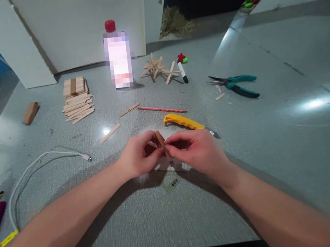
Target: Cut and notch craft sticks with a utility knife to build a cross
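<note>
My left hand [141, 153] pinches a flat brown wooden stick [160, 137], which is tilted and runs down between my hands. From the other side, the thumb and forefinger of my right hand [195, 147] also close on the stick. My fingers cover its middle. Below my hands lies a white sheet or card [169, 165], partly hidden. Just beyond my right hand rests a yellow utility knife [184, 121], its blade end pointing right. A red pencil [162, 109] lies farther back.
Loose craft sticks [78, 108] and a banded bundle [74, 87] lie at back left, near a brown block [30, 113]. Behind stand a red-capped bottle [110, 26] and a stick pile [153, 67]. Pliers [234, 84] lie right, a white cable [44, 154] left.
</note>
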Tool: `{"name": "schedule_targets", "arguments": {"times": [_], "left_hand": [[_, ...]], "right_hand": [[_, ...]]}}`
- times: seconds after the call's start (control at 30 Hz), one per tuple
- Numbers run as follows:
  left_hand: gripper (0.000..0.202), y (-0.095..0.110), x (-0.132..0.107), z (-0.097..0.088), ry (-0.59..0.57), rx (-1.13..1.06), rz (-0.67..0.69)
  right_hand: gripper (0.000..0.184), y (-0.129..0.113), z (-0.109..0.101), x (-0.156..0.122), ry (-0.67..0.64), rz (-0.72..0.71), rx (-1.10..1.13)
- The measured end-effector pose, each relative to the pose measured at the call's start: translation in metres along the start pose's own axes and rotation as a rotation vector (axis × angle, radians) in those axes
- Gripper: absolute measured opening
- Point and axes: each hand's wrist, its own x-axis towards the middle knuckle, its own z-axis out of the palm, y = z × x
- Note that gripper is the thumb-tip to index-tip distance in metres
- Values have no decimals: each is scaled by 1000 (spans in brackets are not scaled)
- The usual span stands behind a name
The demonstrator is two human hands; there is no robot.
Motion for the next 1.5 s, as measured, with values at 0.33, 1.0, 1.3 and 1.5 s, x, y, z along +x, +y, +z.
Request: {"name": "schedule_targets", "arguments": {"times": [0.33,1.0,1.3,1.5], "left_hand": [[11,4,-2,1,15,160,73],[4,4,-1,2,136,120,81],[13,-8,16,-21,349,-58,-95],[14,-5,20,-22,406,-124,-128]], "right_hand": [[8,-6,3,-6,35,11,12],[9,2,2,-5,-1,-81,-12],[64,-14,-2,-45,-453,-327,-573],[26,-14,4,-51,-424,-360,-635]]}}
